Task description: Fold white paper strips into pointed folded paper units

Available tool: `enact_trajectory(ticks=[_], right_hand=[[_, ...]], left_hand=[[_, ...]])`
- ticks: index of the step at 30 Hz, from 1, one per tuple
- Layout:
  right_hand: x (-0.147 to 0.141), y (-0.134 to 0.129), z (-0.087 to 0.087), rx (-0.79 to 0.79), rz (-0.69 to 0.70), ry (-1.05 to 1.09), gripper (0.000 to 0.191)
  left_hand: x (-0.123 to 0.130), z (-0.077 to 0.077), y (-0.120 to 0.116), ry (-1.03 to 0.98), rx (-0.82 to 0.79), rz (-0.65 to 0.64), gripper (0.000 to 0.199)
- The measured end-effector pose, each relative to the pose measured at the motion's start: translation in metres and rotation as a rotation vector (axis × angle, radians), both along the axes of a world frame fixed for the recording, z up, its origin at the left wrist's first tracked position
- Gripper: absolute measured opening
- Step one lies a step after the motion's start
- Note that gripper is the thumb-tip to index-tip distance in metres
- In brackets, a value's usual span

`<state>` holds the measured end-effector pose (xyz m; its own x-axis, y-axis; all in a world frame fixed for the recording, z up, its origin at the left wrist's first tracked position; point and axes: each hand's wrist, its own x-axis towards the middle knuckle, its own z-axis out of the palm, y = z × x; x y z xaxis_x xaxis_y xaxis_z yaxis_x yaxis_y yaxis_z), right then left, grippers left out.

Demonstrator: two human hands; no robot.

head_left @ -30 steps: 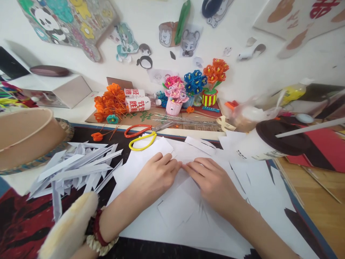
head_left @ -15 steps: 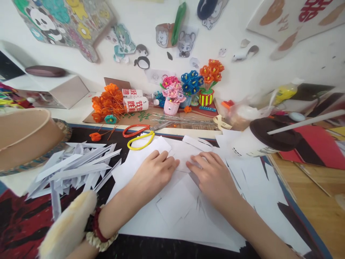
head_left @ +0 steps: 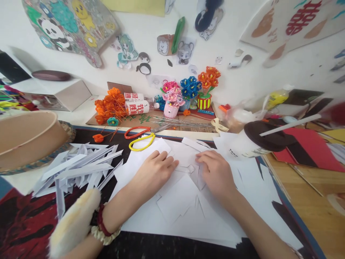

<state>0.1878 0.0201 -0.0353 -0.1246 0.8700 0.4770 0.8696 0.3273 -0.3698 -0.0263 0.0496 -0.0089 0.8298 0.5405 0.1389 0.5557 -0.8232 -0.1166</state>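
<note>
White paper sheets and cut pieces [head_left: 178, 205] cover the black mat in front of me. My left hand [head_left: 157, 169] rests on them with curled fingers, thumb and forefinger together at the left end of a thin folded paper strip [head_left: 185, 169]. My right hand [head_left: 215, 171] is at the other side of that strip, its fingers bent together around a bit of white paper. Just beyond my left hand lie scissors [head_left: 152, 135] with one red and one yellow handle. A heap of folded white strips [head_left: 81, 167] lies to the left.
A round tan container [head_left: 29, 136] stands at the left edge. On the right is a lidded cup [head_left: 253, 142] with a straw. Flower pots [head_left: 171, 109], bottles [head_left: 137, 107] and orange flowers [head_left: 111, 104] line the back.
My right hand has moved a little to the right, away from my left hand, and the folded strip now shows between them. The view has tilted slightly upward.
</note>
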Motion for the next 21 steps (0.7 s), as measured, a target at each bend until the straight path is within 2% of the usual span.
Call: enact_trajectory(ticks=[3, 5, 7, 12, 17, 21], right_hand=[[-0.005, 0.002, 0.004, -0.110, 0.043, 0.192, 0.022], [-0.012, 0.002, 0.006, -0.221, 0.092, 0.248, 0.011], [-0.017, 0.002, 0.004, -0.290, 0.131, 0.249, 0.009], [-0.017, 0.008, -0.004, -0.333, 0.153, 0.265, 0.012], [-0.018, 0.011, -0.001, -0.326, 0.189, 0.308, 0.011], [-0.020, 0.009, 0.001, -0.315, 0.256, 0.355, 0.008]], left_hand=[[0.000, -0.002, 0.001, -0.009, -0.001, -0.012, 0.025], [-0.001, -0.004, 0.001, -0.034, -0.021, -0.014, 0.026], [-0.001, -0.005, 0.002, -0.079, -0.060, 0.008, 0.030], [-0.005, 0.000, 0.001, -0.255, -0.204, 0.113, 0.039], [-0.007, 0.006, -0.001, -0.380, -0.343, 0.120, 0.025], [0.001, 0.001, -0.003, -0.478, -0.389, 0.166, 0.008]])
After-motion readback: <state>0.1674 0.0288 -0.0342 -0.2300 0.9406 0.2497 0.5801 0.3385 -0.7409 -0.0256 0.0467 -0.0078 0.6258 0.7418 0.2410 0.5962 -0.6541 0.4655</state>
